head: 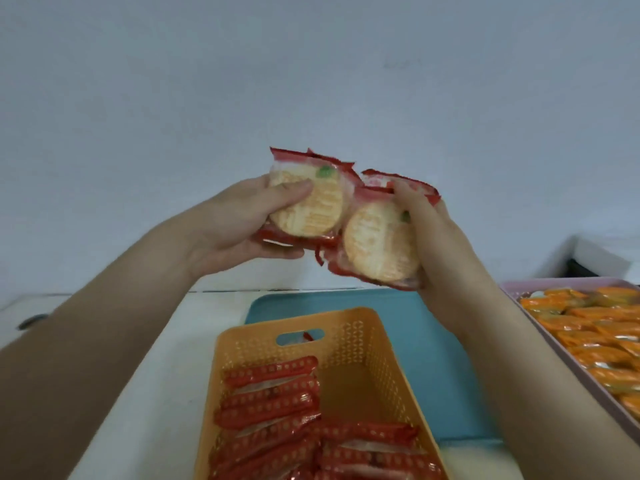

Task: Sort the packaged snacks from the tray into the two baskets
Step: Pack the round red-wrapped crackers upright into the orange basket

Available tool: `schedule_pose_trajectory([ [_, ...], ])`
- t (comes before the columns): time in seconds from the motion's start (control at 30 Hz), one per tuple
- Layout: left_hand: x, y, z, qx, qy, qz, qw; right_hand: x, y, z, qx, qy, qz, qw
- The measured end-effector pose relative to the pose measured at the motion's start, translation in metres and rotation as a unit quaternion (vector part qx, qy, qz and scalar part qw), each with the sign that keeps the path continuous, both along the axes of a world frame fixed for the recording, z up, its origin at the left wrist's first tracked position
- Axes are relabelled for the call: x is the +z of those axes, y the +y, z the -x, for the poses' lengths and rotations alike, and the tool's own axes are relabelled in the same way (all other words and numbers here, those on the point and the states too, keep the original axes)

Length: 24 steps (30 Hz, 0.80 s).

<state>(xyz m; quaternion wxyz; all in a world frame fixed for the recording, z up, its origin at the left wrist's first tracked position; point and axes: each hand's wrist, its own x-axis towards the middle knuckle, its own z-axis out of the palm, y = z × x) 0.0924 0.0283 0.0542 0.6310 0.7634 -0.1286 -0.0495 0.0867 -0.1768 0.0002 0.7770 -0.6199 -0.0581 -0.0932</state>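
1. Step in hand, as I judge it: two snacks are lifted and held up over the orange perforated plastic basket (349,337), which stands on the flat blue tray (426,358); neither is sorted yet.
2. Next move: lower both in beside the matching red packets (270,393); the pink basket (540,328) to the right holds orange ones.
3. Grip: the left hand (235,230) clasps a red-edged clear packet of round pale cracker (311,206), thumb across its face; the right hand (436,244) curls round a second like packet (377,244); the packets touch.
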Motion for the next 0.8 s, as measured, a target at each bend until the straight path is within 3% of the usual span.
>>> schedule_pose_trajectory([
  [0.13,-0.011,0.007,0.047,0.078,-0.036,-0.054,0.995,0.002,0.013,0.049,-0.015,0.047,0.097,0.994],
  [0.37,-0.051,0.021,0.113,0.14,-0.023,-0.092,0.986,-0.015,0.033,0.103,-0.013,0.047,0.195,0.98],
  [0.53,-0.067,0.024,0.133,0.213,-0.004,-0.196,0.957,-0.017,0.038,0.112,-0.081,-0.039,0.408,0.909],
  [0.6,-0.076,0.021,0.138,0.198,-0.005,-0.269,0.942,-0.017,0.036,0.115,-0.032,-0.036,0.395,0.917],
  [0.67,-0.084,0.022,0.136,0.182,-0.022,-0.281,0.942,-0.018,0.032,0.115,0.061,0.033,0.313,0.947],
  [0.73,-0.084,0.026,0.13,0.216,-0.052,-0.173,0.96,-0.02,0.024,0.107,0.105,0.087,0.219,0.966],
  [0.8,-0.082,0.035,0.119,0.273,-0.08,-0.046,0.958,-0.02,0.011,0.089,0.074,0.091,0.149,0.982],
])
